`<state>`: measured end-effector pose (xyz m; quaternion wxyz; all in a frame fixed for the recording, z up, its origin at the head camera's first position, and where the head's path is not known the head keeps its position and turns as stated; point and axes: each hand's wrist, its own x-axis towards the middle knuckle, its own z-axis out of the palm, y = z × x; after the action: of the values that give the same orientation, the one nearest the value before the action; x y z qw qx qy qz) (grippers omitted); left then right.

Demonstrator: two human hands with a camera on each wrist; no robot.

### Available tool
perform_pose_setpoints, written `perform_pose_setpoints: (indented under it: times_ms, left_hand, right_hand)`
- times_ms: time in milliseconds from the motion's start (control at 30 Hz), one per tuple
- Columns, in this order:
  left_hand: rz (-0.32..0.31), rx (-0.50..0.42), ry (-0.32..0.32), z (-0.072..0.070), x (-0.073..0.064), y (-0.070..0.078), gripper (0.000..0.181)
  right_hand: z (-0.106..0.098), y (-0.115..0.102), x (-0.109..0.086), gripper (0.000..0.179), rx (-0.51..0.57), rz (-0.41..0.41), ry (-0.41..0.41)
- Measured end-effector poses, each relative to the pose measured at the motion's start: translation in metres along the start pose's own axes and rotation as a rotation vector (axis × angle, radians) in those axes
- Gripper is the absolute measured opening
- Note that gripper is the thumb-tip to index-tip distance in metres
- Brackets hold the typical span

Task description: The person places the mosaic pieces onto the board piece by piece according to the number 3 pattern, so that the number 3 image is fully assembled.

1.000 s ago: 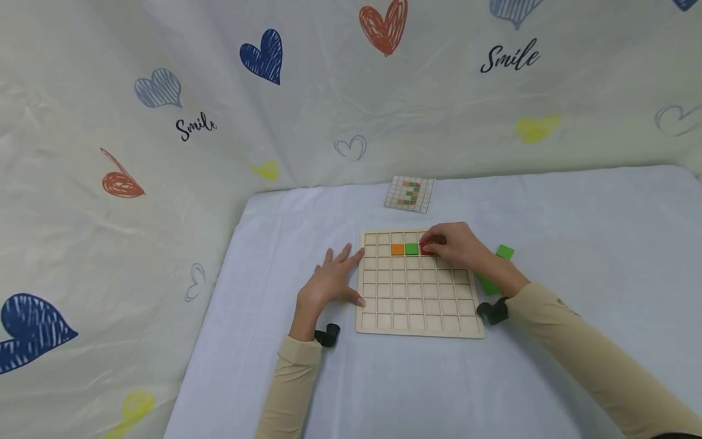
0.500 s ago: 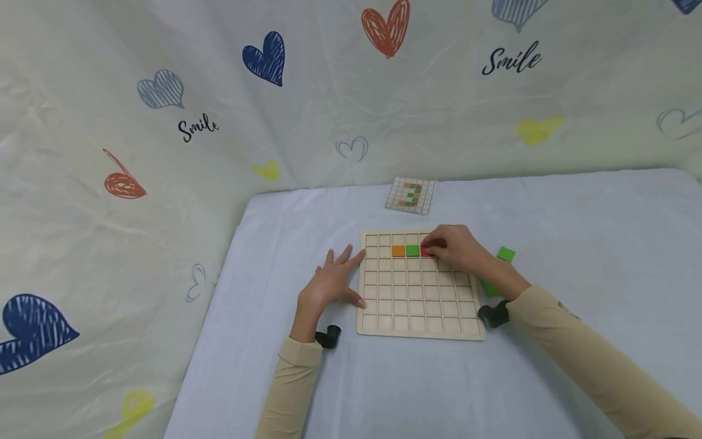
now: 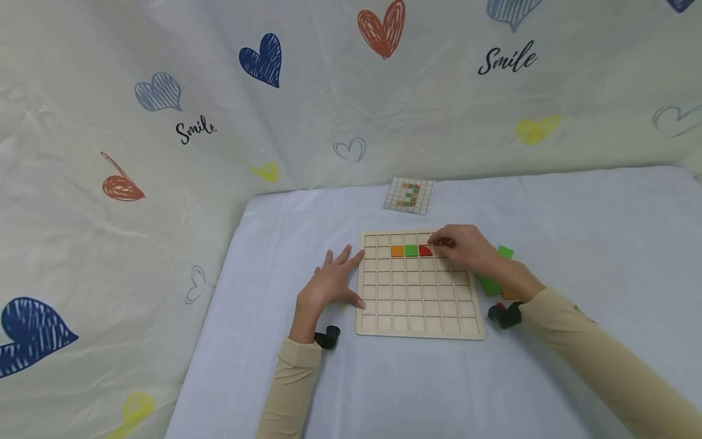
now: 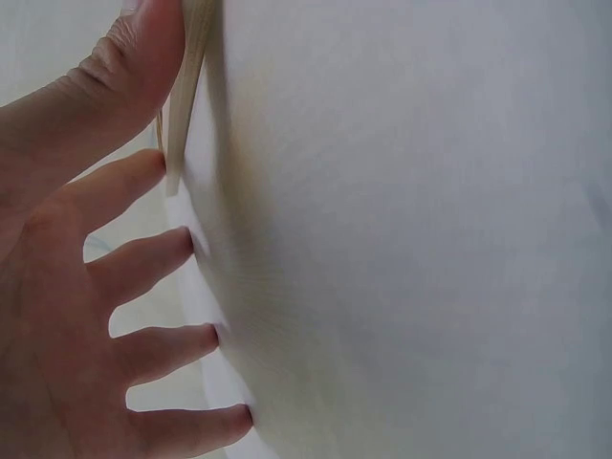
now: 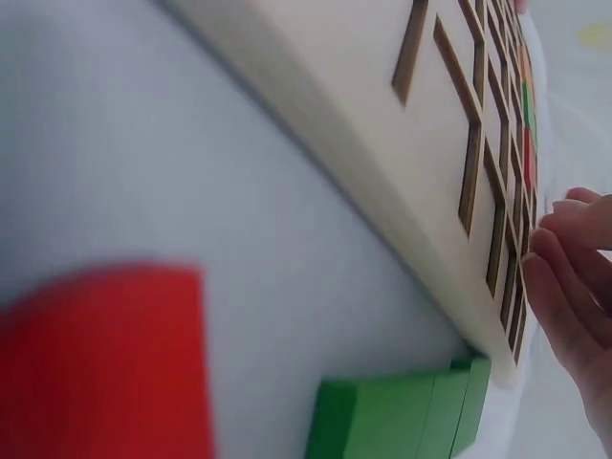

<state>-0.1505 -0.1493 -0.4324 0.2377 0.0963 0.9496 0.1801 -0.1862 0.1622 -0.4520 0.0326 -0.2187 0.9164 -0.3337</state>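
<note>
A wooden grid board (image 3: pixel 419 310) lies on the white table. In one of its upper rows sit an orange square tile (image 3: pixel 397 251), a green square tile (image 3: pixel 411 250) and a red tile with a curved edge (image 3: pixel 425 250), side by side. My left hand (image 3: pixel 328 283) is spread at the board's left edge, thumb and index finger touching it, the other fingertips on the cloth in the left wrist view. Just right of the red tile hovers my right hand (image 3: pixel 466 247), fingers bent loosely, with nothing seen between them.
Beyond the board lies a pattern card (image 3: pixel 409 196) with coloured squares. Loose green tiles (image 3: pixel 490 285) and an orange tile (image 3: pixel 509 294) lie by the board's right edge, partly under the right forearm. A red piece (image 5: pixel 110 368) shows close in the right wrist view.
The right hand has let go of the red tile and drawn slightly to the right, uncovering it in its cell. The left hand stays in place.
</note>
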Motion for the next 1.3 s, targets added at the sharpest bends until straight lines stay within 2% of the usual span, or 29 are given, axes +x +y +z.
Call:
perform_pose_setpoints:
  times_ms: [333, 500, 667, 900, 1067, 1300]
  left_hand:
    - [0.007, 0.0, -0.004, 0.0, 0.0, 0.0, 0.116]
    - [0.004, -0.006, -0.006, 0.0, -0.001, 0.0, 0.116]
    - [0.002, -0.012, -0.009, 0.001, 0.0, 0.0, 0.116]
    - [0.001, -0.003, -0.002, 0.001, 0.001, 0.0, 0.116]
    - [0.002, -0.004, -0.005, 0.0, -0.001, 0.001, 0.116]
    - [0.002, -0.012, -0.004, 0.0, -0.001, 0.003, 0.116]
  right_hand:
    - [-0.021, 0.012, -0.024, 0.019, -0.047, 0.075, 0.001]
    - [-0.025, 0.02, -0.032, 0.022, -0.077, 0.11, 0.015]
    - [-0.028, 0.029, -0.038, 0.03, -0.091, 0.152, -0.005]
    - [-0.03, 0.036, -0.045, 0.034, -0.112, 0.131, -0.049]
    - [-0.031, 0.038, -0.049, 0.03, -0.114, 0.114, -0.067]
    - [-0.031, 0.04, -0.052, 0.022, -0.105, 0.134, -0.072]
